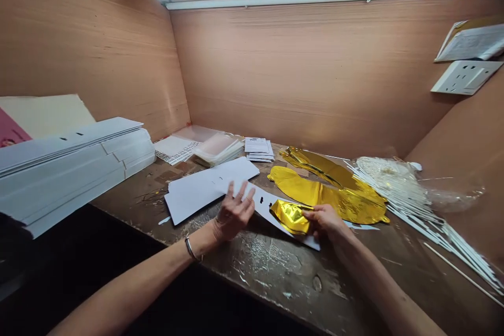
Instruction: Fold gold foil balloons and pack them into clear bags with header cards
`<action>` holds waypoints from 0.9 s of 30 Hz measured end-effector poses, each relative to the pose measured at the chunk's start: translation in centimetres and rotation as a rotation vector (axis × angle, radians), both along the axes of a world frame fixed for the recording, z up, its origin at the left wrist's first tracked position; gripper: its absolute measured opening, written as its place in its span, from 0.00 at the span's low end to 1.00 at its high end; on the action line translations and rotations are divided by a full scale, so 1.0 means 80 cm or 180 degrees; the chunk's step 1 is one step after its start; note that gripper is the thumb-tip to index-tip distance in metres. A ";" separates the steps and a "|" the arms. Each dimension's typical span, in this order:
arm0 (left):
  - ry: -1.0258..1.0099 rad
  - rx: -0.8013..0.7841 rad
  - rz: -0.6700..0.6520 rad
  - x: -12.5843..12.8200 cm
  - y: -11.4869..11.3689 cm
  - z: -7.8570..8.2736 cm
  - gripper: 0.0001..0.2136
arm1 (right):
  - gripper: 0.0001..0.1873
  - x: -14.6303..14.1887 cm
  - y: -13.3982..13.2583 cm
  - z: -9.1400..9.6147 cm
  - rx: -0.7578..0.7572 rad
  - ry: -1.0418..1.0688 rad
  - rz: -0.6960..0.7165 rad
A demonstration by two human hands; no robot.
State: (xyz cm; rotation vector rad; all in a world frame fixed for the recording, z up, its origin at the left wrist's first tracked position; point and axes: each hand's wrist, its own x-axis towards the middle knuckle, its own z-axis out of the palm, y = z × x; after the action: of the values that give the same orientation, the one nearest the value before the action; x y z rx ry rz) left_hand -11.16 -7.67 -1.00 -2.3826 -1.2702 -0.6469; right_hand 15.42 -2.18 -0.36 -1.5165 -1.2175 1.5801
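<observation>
My right hand (325, 220) pinches the right end of a folded gold foil balloon (291, 214), which lies over a white card (307, 239) with small dark cut-outs. My left hand (235, 207), slightly blurred, has its fingers spread over the left part of that card; whether it touches the card I cannot tell. Beneath and to the left sit more white cards (197, 191). Just past my right hand, flat gold foil balloons (334, 199) lie spread on the table.
A tall stack of white cards (79, 168) stands at left. Clear plastic sleeves (220, 148) and small printed cards (259, 149) lie at the back. White sticks (444, 236) and a plastic bag (394, 170) are at right. The dark table's (271, 278) front edge runs below my hands.
</observation>
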 end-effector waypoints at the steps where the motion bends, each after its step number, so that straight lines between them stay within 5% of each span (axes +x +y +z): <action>1: -0.0581 0.0079 0.0281 0.001 0.003 0.002 0.14 | 0.14 0.000 0.000 -0.009 -0.0019 -0.0192 0.0038; 4: -0.2794 0.0279 0.0822 0.011 0.014 0.007 0.30 | 0.13 0.002 0.004 -0.025 0.0044 -0.0369 0.0113; 7: -0.4714 -0.0257 0.0272 0.038 0.024 -0.002 0.27 | 0.11 0.002 0.006 -0.028 0.0060 -0.0482 0.0215; 9: -0.5138 -0.0854 -0.0032 0.058 0.028 -0.012 0.21 | 0.11 0.001 0.007 -0.029 0.0098 -0.0628 0.0267; 11: -0.4891 -0.1204 0.0101 0.071 0.031 -0.021 0.19 | 0.11 0.000 0.008 -0.030 0.0172 -0.0827 0.0296; 14: -0.3937 -0.1030 0.0285 0.076 0.035 -0.028 0.17 | 0.11 0.005 0.014 -0.032 0.0362 -0.1236 0.0294; 17: -0.2888 -0.0726 -0.0053 0.075 0.037 -0.028 0.19 | 0.11 0.011 0.023 -0.031 0.0646 -0.1700 0.0280; 21: -0.1174 -0.1187 -0.0381 0.086 0.035 -0.024 0.22 | 0.09 0.011 0.029 -0.026 0.1006 -0.2110 0.0424; 27: 0.0331 -0.1970 -0.0654 0.104 0.029 -0.028 0.42 | 0.10 0.022 0.019 -0.003 0.1244 -0.2518 0.0444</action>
State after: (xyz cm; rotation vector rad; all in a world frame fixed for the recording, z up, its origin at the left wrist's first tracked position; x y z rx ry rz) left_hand -2.81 -5.36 -3.21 -3.0262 -1.3318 -0.1838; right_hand 17.17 -0.64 -0.59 -1.8642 -1.9502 0.7209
